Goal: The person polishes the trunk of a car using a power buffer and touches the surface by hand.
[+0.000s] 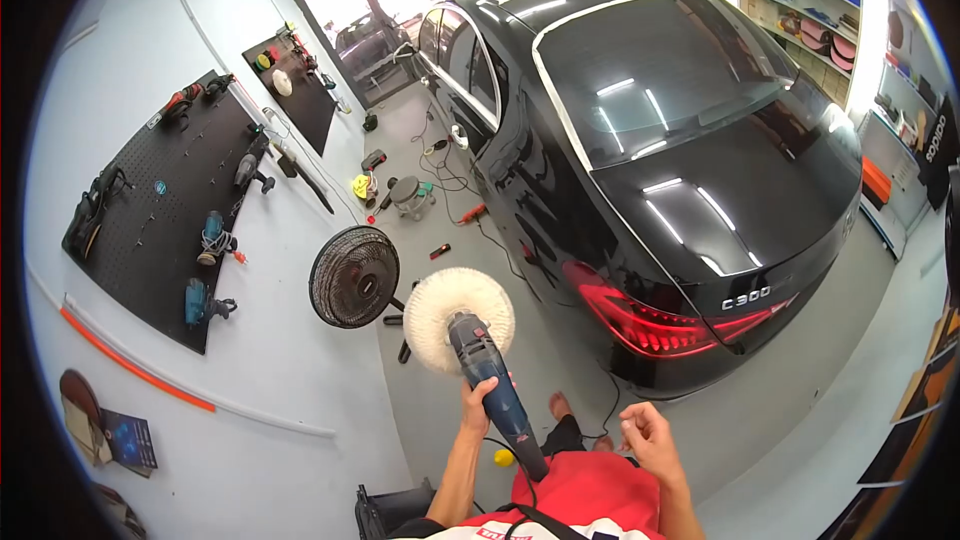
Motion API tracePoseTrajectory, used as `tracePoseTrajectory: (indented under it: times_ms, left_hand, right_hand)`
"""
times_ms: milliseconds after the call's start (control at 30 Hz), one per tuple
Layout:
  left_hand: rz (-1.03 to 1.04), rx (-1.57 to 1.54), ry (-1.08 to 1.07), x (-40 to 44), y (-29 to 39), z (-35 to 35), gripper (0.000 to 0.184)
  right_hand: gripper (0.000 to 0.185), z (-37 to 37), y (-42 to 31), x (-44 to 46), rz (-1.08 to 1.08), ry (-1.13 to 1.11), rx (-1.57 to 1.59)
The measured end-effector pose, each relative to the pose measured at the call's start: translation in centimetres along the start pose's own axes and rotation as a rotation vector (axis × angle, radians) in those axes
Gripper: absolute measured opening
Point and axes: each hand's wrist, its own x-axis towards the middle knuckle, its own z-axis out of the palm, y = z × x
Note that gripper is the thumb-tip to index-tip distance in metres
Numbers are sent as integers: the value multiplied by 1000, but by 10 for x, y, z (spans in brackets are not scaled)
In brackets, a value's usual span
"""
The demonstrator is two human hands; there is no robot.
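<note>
My left hand [478,406] is closed around the body of a dark blue polisher [500,395]. The tool is tilted up, its cord trailing down past the red apron [585,495]. A round, fluffy cream wool pad [425,315] covers its head and faces away from me. My right hand [652,440] hangs in the air at the right of the apron, fingers curled in, with nothing visible in it. Ahead of both hands stands a black car [640,190], its rear corner and red tail light [640,315] nearest to me. The pad is apart from the car.
A black fan [354,277] stands left of the pad. Cables [450,180], a round stool [409,196] and tools lie along the floor beside the car. Black pegboards [165,210] with power tools hang on the left wall. Shelves [800,15] stand at the far right.
</note>
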Motion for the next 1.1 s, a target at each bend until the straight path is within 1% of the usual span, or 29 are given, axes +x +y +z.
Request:
tracePoseTrajectory:
  times_ms: [67, 200, 267, 400, 467, 500, 600, 667, 733, 767, 800, 833, 867, 900, 933, 967, 1033, 1100]
  left_hand:
    - [3, 23, -9, -10, 3, 12, 49]
    - [22, 58, -16, -23, 2, 30, 47]
    - [41, 118, -85, -23, -3, 30, 51]
    - [60, 145, -98, -28, -5, 39, 51]
    - [93, 138, -109, -24, -10, 39, 51]
    - [91, 143, -117, -24, -10, 39, 51]
    - [76, 158, -131, -24, -9, 44, 49]
    - [65, 133, -114, -24, -8, 49, 46]
    - [75, 153, -101, -22, -12, 51, 44]
    - [75, 188, -150, -18, -15, 47, 45]
    - [53, 222, -203, -15, -19, 41, 46]
    - [-43, 154, -185, -19, -19, 45, 46]
    - [-58, 134, -228, -26, -18, 51, 47]
    - [-57, 88, -150, -32, -22, 57, 50]
    - [-35, 97, -182, -34, -24, 61, 53]
    - [-50, 113, -182, -45, -23, 57, 53]
    - [-2, 130, -220, -44, -18, 64, 54]
    - [-9, 142, -200, -39, -20, 57, 53]
  right_hand:
    - [9, -7, -2, -11, 13, -19, -25]
    - [12, -29, -9, -25, 44, -16, -120]
    - [16, -41, -8, -33, 82, -18, -176]
    - [17, -50, -15, -48, 47, 81, -246]
    - [22, -49, -5, -51, -297, 173, -126]
    - [22, -45, -4, -55, -298, 183, -122]
    - [20, -35, -28, -69, -317, 383, -4]
    - [6, -39, -65, -85, -426, 201, -154]
    - [10, -38, -114, -102, -778, 47, -171]
    - [19, -34, -142, -108, -956, 14, -147]
    - [19, -34, -159, -116, -1063, -44, -124]
    - [19, -34, -175, -124, -1169, -110, -98]
    - [19, -34, -190, -133, -1270, -183, -72]
    - [21, -38, -194, -137, -1322, -186, -52]
    - [24, -41, -198, -142, -1373, -188, -33]
    - [12, -38, -211, -150, -1412, -222, -29]
    - [2, -35, -220, -150, -1503, -284, -37]
    - [2, -30, -225, -151, -1529, -303, -41]
